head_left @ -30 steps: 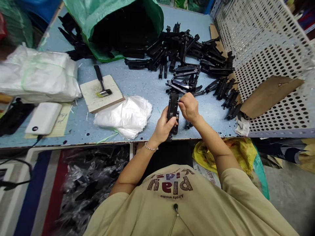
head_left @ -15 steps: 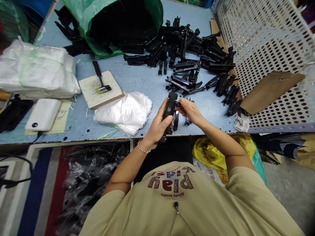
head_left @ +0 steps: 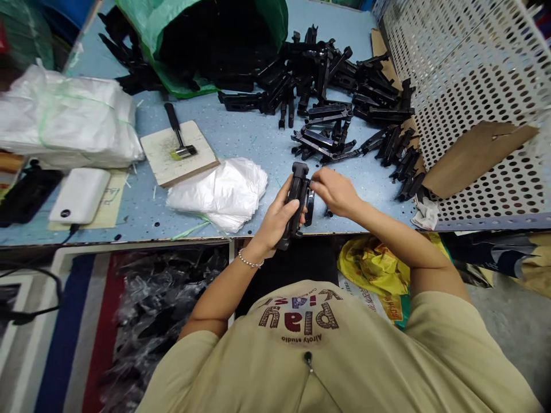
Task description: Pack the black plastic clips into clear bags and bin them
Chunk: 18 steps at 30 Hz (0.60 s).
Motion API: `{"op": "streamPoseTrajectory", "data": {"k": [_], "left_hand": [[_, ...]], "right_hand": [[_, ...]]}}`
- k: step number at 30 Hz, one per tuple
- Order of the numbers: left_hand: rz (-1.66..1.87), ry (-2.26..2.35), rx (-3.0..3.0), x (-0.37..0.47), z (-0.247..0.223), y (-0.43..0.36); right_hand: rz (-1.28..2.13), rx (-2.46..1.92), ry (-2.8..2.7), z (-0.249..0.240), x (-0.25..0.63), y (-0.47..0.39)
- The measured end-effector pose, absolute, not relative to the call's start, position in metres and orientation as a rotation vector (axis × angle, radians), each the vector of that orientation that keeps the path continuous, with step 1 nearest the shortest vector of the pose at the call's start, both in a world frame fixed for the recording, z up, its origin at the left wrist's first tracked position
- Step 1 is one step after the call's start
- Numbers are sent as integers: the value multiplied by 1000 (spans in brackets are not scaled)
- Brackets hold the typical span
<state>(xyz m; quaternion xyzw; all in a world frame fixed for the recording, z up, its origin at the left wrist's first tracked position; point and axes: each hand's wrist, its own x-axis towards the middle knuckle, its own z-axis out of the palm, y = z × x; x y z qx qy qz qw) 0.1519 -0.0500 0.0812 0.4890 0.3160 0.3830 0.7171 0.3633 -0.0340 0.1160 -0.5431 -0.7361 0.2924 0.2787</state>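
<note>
My left hand [head_left: 279, 221] is wrapped round a long black plastic part [head_left: 297, 186], thumb across its face, held at the table's front edge. My right hand [head_left: 336, 192] is closed, its fingertips pinched against the part's right side near the upper end. Whatever those fingertips grip is hidden. A glossy curved black piece [head_left: 310, 206] shows just below them; I cannot tell if it is joined to the held part. Under the right hand, another small black piece [head_left: 329, 213] is mostly covered. A heap of similar black parts [head_left: 327, 143] lies beyond my hands.
A green bag [head_left: 148, 40] with black parts lies open at the back. Left of my hands are a stack of clear plastic bags [head_left: 219, 192], a board [head_left: 196, 137] bearing a small hammer [head_left: 174, 121], and a white power bank [head_left: 81, 195]. A perforated panel [head_left: 477, 69] stands right.
My right hand has turned slightly and covers more of the small piece on the table. The held black part has tilted a little in my left hand. The view has shifted slightly.
</note>
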Motion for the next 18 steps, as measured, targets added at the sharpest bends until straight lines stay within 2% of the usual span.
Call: {"op": "streamPoseTrajectory", "data": {"k": [2,5,8,12,14,16,18], "left_hand": [[793,638,1011,148,86,-47],[679,565,937,145,96,-48],[670,574,955,151,98,-53],[899,737,1168,162,84,-58],[927,760,1180,163,77,-56],[888,727,1116,160,75,-52],[839,680,1051,158,78,-49]], "right_hand": [[473,-1400,-2216,130,374,-27],[413,-1272,-2435,148,384,-18],[701,-1299,-2251,147,375,-22],[1116,-1419,-1793,124,354,-35],[1165,-1447,-1811,116,353,-35],[969,-1480,-1927,114,361,-31],[621,-1463,-2110,116,372,-23]]}}
